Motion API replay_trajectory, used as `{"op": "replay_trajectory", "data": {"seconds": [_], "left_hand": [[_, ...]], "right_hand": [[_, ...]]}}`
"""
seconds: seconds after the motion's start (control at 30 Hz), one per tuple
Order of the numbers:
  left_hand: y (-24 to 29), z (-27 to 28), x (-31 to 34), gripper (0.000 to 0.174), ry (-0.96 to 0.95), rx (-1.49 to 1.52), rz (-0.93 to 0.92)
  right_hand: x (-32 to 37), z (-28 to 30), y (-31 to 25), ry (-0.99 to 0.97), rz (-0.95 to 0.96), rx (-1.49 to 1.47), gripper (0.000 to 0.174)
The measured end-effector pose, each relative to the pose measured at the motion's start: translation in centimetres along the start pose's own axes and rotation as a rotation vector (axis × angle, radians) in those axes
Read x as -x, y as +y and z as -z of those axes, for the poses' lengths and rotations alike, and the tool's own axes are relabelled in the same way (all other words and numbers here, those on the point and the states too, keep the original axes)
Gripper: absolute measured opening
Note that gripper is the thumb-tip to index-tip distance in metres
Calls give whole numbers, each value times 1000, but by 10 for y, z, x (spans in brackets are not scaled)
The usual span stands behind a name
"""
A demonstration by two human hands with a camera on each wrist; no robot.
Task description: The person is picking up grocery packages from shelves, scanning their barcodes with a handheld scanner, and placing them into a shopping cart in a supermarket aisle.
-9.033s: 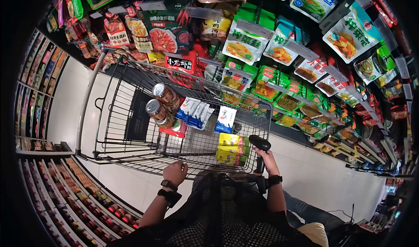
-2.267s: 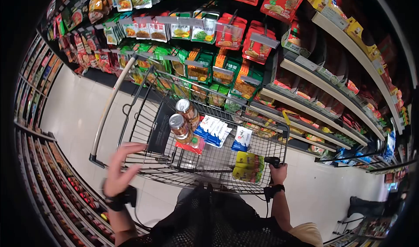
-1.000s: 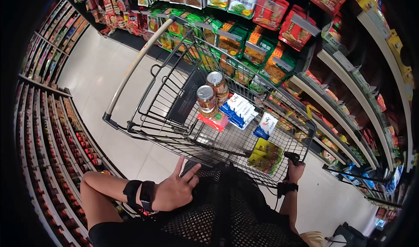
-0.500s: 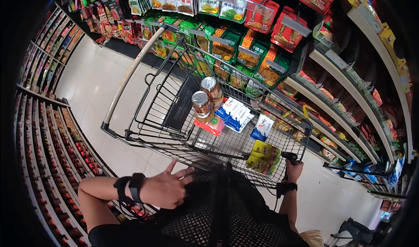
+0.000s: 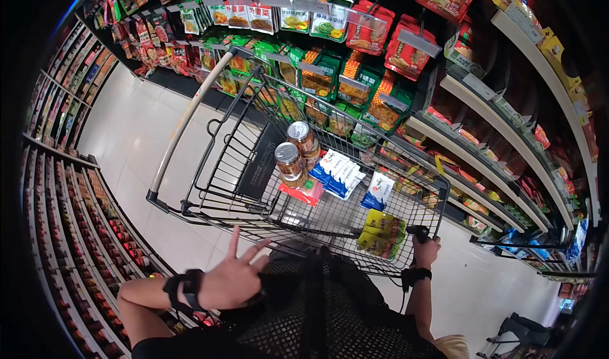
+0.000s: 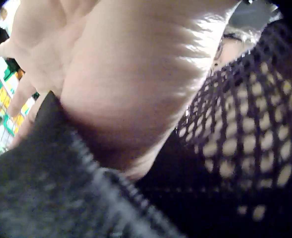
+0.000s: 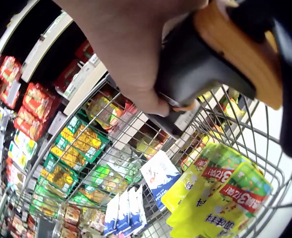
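My right hand (image 5: 426, 252) grips a black and orange handheld barcode scanner (image 7: 200, 64) at the front corner of a wire shopping cart (image 5: 190, 127). My left hand (image 5: 231, 284) is held before my torso, a couple of its fingers extended, holding nothing. In the left wrist view, bare palm (image 6: 121, 64) fills much of the picture. The cart carries two silver-lidded cans (image 5: 290, 163), a red packet (image 5: 303, 193), several white-and-blue packets (image 5: 336, 174), a separate white-and-blue packet (image 5: 379, 191) and yellow-green pouches (image 5: 380, 232). The pouches lie closest to the scanner.
Shelves of hanging green packets (image 5: 320, 73) and red packets (image 5: 371, 29) line the cart's far side. Tiered shelves (image 5: 495, 99) curve along the right, and jar-filled shelves (image 5: 70, 232) rise at lower left. Pale tiled floor (image 5: 136, 127) shows around the cart.
The cart has moved along the shelves since the oldest frame. My left hand lifted with fingers spread, then came before my torso. My right hand keeps hold of the scanner.
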State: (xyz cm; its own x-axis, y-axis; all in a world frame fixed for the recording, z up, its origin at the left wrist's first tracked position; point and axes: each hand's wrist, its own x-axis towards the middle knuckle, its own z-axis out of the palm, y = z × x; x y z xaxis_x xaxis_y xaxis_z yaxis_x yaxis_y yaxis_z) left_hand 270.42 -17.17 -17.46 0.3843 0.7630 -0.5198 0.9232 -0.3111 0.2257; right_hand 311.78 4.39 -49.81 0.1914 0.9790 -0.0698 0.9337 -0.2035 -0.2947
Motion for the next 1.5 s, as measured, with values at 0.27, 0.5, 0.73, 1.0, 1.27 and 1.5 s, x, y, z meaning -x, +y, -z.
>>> {"op": "replay_trajectory", "data": {"seconds": [0.27, 0.5, 0.73, 1.0, 1.27, 1.5], "left_hand": [[-8, 71, 39, 20, 85, -209, 18], [3, 78, 34, 13, 154, -179, 45], [19, 38, -9, 21, 477, -244, -89], [13, 95, 51, 14, 423, -245, 1], [-42, 145, 21, 17, 486, 276, -62], [-31, 156, -30, 25, 581, 319, -144]], "right_hand": [[2, -2, -5, -64, 3, 212, 31], [59, 106, -139, -438, 385, -430, 54], [114, 175, -262, -1118, 1236, -966, 56], [132, 153, -253, -1357, 1361, -923, 34], [92, 218, -279, -1026, 1100, -1407, 66], [91, 240, -290, -493, 1149, -1216, 75]]}}
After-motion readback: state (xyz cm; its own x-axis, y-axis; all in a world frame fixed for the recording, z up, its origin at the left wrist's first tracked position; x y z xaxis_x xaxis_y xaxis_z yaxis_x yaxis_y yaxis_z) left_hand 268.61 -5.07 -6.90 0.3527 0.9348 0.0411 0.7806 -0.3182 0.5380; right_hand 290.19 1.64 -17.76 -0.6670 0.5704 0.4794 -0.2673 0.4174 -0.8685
